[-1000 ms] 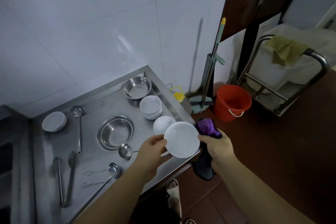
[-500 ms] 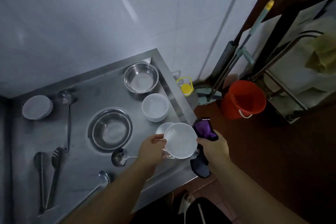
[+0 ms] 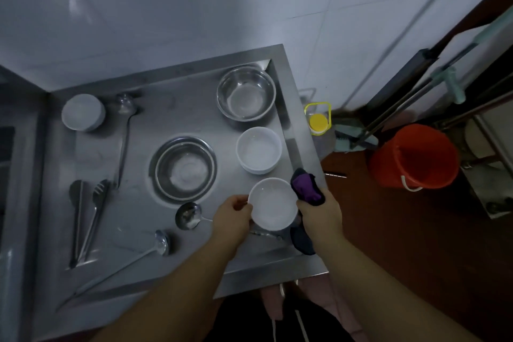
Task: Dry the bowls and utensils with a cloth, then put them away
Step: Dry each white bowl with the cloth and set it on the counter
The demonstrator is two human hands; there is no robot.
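My left hand (image 3: 231, 216) grips the left rim of a small white bowl (image 3: 273, 204), held over the right front of the steel table (image 3: 144, 83). My right hand (image 3: 322, 215) grips a purple and dark cloth (image 3: 306, 189) against the bowl's right rim; the cloth's tail hangs below the hand. A stack of white bowls (image 3: 259, 150) stands just behind. Two steel bowls sit on the table, one at the back right (image 3: 246, 93), one in the middle (image 3: 184, 168). An upturned white bowl (image 3: 82, 111) sits at the back left.
Ladles (image 3: 126, 130) (image 3: 188, 215) (image 3: 138, 257) and tongs (image 3: 86, 219) lie on the table's left and front. Right of the table on the floor stand a yellow-capped bottle (image 3: 317, 121), a mop (image 3: 355, 139) and an orange bucket (image 3: 415, 155). A tiled wall rises behind.
The view has tilted down over the table. The held bowl has moved lower and nearer the table, now hiding the white bowl that stood behind it. Both hands keep their hold.
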